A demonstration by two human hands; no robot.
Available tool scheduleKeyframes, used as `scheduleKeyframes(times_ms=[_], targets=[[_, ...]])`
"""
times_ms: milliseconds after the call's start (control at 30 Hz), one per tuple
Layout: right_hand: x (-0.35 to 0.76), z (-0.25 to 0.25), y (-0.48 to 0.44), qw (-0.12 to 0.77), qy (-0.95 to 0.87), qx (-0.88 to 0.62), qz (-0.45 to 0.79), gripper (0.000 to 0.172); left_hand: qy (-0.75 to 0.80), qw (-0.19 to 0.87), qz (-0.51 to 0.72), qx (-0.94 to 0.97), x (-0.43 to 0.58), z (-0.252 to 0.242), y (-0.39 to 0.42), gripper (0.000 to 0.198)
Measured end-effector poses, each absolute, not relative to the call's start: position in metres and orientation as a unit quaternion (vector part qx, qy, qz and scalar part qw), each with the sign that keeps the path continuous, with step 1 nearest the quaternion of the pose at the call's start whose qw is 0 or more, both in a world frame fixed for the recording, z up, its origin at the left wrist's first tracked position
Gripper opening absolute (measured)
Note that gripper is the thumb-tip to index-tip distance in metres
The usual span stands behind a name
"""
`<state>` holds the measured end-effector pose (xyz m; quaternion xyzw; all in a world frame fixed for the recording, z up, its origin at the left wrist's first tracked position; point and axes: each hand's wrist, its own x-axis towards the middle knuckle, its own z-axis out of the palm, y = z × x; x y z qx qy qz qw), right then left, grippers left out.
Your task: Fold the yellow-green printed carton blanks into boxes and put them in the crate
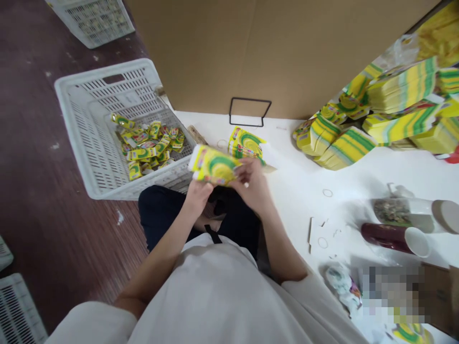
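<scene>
A yellow and green printed carton, slightly blurred, is held above my lap between both hands. My left hand point(199, 195) grips its lower left end from below. The fingers of my right hand point(252, 184) are closed on its right end. Just behind it, another yellow carton point(247, 143) lies on the white table point(297, 186), beside a black wire stand point(250, 99). To the left, a white plastic basket point(77, 138) contains several small filled yellow boxes point(147, 145).
Stacks of flat yellow and green cartons point(344, 148) lie at the back right. A clear jar point(416, 212) and a dark red cup point(387, 237) lie on the right. A large cardboard sheet point(244, 52) stands behind the table. Another white basket point(98, 21) is at the upper left.
</scene>
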<state>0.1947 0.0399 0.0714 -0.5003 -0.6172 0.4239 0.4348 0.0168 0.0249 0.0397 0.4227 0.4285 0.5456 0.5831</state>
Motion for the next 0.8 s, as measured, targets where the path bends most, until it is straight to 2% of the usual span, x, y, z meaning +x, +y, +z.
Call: scheduleKeyframes(times_ms=[100, 233, 433, 633, 800], targets=[[0.163, 0.063, 0.010, 0.408, -0.581, -0.417, 0.569, 0.051, 0.417, 0.562, 0.631, 0.336, 0.030, 0.058, 0.026, 0.054], [0.145, 0.052, -0.006, 0.414, -0.575, -0.417, 0.569, 0.062, 0.457, 0.509, 0.673, 0.281, 0.035, 0.063, 0.027, 0.051], [0.162, 0.052, 0.010, 0.402, -0.568, -0.472, 0.541, 0.037, 0.509, 0.462, 0.608, 0.397, 0.023, 0.042, 0.022, 0.043], [0.172, 0.052, 0.010, 0.413, -0.542, -0.480, 0.552, 0.018, 0.564, 0.456, 0.605, 0.329, 0.015, 0.036, 0.015, 0.032], [0.191, 0.065, 0.014, 0.434, -0.646, -0.494, 0.388, 0.016, 0.481, 0.501, 0.612, 0.379, -0.019, 0.047, 0.028, 0.050]])
